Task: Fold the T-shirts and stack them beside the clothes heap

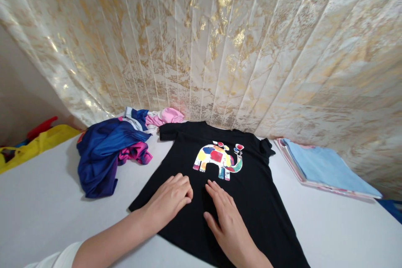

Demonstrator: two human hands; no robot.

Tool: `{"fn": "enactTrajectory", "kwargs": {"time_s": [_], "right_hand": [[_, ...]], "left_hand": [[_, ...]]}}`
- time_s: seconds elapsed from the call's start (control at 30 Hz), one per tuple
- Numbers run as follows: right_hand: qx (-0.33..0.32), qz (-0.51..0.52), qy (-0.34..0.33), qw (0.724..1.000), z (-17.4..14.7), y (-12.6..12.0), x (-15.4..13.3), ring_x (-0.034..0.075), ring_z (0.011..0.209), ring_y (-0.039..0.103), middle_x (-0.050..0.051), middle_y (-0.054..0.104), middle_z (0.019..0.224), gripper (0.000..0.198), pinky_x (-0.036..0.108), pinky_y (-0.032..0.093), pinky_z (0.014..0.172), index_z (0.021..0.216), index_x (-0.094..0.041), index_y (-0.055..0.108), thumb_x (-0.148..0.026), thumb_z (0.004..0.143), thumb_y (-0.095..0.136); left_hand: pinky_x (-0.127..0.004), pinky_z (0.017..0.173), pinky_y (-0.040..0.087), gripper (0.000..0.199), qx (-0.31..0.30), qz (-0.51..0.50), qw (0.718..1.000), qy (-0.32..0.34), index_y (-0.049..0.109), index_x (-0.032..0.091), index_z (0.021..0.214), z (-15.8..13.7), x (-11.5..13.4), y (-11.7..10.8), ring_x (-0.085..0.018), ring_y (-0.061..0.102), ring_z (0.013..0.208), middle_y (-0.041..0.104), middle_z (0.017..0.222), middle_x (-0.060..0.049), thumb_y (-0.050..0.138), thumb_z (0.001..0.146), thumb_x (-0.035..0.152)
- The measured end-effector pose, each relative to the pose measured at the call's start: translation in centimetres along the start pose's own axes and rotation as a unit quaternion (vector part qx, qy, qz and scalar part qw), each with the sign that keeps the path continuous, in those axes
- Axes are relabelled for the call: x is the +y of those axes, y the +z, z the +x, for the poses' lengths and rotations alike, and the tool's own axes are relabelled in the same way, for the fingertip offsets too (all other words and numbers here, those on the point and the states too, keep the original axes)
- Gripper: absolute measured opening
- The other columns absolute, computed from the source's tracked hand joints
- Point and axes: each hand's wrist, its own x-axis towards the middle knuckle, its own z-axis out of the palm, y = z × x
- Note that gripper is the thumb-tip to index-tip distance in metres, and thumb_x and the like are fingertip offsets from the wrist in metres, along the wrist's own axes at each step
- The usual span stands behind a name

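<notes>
A black short-sleeved T-shirt (251, 201) lies spread out on the white surface, its neckline toward the curtain and its hem toward me. On its chest is a colourful patchwork elephant print (218, 159). My left hand (176, 194) is over the left half of the shirt, below the print, with its fingers curled in; no fabric shows in it. To its right, my right hand (224, 222) is over the middle of the shirt, fingers stretched out and thumb apart, holding nothing.
Left of the shirt is a crumpled heap of blue and pink clothes (106, 150), with a pink garment (169, 116) behind. Folded light-blue and pink clothes (326, 165) lie on the right. A gold-patterned curtain (204, 42) hangs behind. Yellow cloth (47, 144) lies at far left.
</notes>
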Motion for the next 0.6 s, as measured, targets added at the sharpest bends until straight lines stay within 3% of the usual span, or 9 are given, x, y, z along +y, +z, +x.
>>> {"fn": "enactTrajectory", "kwargs": {"time_s": [0.23, 0.43, 0.6], "right_hand": [[0.001, -0.01, -0.004, 1.0, 0.0, -0.1, -0.1, 0.025, 0.138, 0.035, 0.012, 0.042, 0.147, 0.055, 0.048, 0.038, 0.109, 0.142, -0.017, 0.04, -0.017, 0.087, 0.048], [0.003, -0.009, -0.008, 1.0, 0.0, -0.3, -0.2, 0.025, 0.138, 0.036, 0.013, 0.043, 0.147, 0.055, 0.046, 0.038, 0.11, 0.142, -0.016, 0.04, -0.018, 0.087, 0.049], [-0.002, -0.013, -0.006, 1.0, 0.1, -0.3, -0.3, 0.025, 0.138, 0.035, 0.013, 0.042, 0.148, 0.055, 0.047, 0.038, 0.11, 0.142, -0.015, 0.04, -0.018, 0.088, 0.047]], "left_hand": [[-0.032, 0.071, 0.031, 0.016, -0.001, 0.024, 1.0, 0.015, 0.055, 0.018, 0.077, 0.3, 0.6, 0.2, -0.02, 0.048, 0.084, 0.056, 0.087, 0.0, 0.059, 0.083, 0.004], [-0.031, 0.075, 0.035, 0.016, 0.041, -0.036, 0.998, 0.008, 0.049, 0.019, 0.079, -0.6, -1.2, -1.5, -0.019, 0.047, 0.087, 0.053, 0.088, -0.001, 0.046, 0.093, 0.012], [-0.03, 0.073, 0.033, 0.015, -0.028, -0.042, 0.997, 0.052, 0.05, 0.019, 0.079, -2.3, -1.8, -1.3, -0.018, 0.046, 0.083, 0.053, 0.086, 0.0, 0.049, 0.091, 0.011]]}}
